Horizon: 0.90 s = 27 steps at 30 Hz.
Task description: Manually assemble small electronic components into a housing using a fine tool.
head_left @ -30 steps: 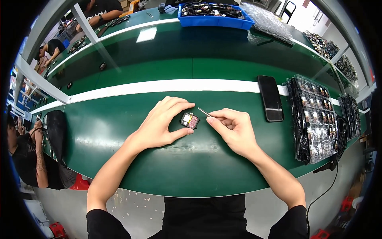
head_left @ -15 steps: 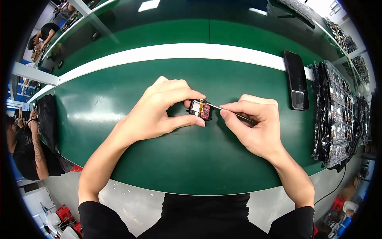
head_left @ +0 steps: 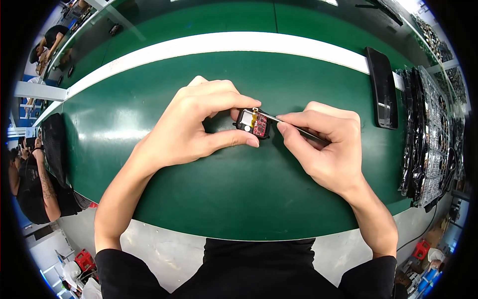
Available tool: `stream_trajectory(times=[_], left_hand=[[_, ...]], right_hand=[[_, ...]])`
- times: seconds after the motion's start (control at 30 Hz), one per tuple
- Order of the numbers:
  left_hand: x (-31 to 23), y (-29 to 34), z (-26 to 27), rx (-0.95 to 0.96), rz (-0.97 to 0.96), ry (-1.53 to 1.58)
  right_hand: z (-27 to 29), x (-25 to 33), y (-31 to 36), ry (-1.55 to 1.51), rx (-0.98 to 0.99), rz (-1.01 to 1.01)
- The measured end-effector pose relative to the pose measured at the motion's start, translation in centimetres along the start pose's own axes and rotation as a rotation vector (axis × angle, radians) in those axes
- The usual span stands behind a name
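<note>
An opened smartwatch case (head_left: 260, 126), black-rimmed, shows a red circuit board, a silvery-white block and a yellow flex strip inside. My left hand (head_left: 181, 122) grips it by its edges, thumb along the near side and forefinger at the far side. In my right hand (head_left: 331, 149) is a slim metal tool (head_left: 269, 116), pinched between thumb and forefinger like a pen. Its tip reaches the case's upper right, by the end of the yellow strip; contact there is too small to make out. Most of the tool's rear part is hidden by the fingers.
The work surface is a green mat-topped table (head_left: 209, 209), with a white bar (head_left: 234, 42) across its far side. A black phone (head_left: 382, 89) leans over that bar at right. Beside it stand stacked clear trays (head_left: 430, 144). Another person (head_left: 37, 184) sits at the left, near a black bag (head_left: 54, 147).
The whole view has shifted slightly, so table bar and phone sit higher in the picture. Both hands keep their grips, and the tool tip stays at the case's upper right.
</note>
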<state>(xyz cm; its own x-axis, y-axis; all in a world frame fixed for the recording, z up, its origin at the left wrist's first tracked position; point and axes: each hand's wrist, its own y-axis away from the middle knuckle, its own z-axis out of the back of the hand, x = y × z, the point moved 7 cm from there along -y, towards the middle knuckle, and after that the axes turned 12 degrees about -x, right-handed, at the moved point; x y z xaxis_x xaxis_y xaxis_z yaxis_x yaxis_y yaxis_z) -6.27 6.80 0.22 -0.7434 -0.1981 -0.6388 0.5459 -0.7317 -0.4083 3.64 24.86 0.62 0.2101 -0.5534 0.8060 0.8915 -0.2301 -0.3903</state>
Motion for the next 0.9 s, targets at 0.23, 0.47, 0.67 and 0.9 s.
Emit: stream_trajectory(times=[0.23, 0.47, 0.67, 0.9], left_hand=[[0.2, -0.1, 0.2, -0.042, 0.092, 0.067], [-0.2, -0.2, 0.3, -0.040, 0.047, 0.039], [0.0, -0.3, 0.4, -0.019, 0.032, 0.032], [1.0, -0.2, 0.7, 0.049, 0.049, 0.164]], right_hand=[[0.4, 0.3, 0.4, 0.037, -0.063, 0.107], [0.2, 1.2, 0.8, 0.114, -0.103, 0.236], [-0.1, 1.4, 0.7, 0.130, -0.113, 0.278], [0.2, 0.4, 0.4, -0.065, -0.030, 0.068]])
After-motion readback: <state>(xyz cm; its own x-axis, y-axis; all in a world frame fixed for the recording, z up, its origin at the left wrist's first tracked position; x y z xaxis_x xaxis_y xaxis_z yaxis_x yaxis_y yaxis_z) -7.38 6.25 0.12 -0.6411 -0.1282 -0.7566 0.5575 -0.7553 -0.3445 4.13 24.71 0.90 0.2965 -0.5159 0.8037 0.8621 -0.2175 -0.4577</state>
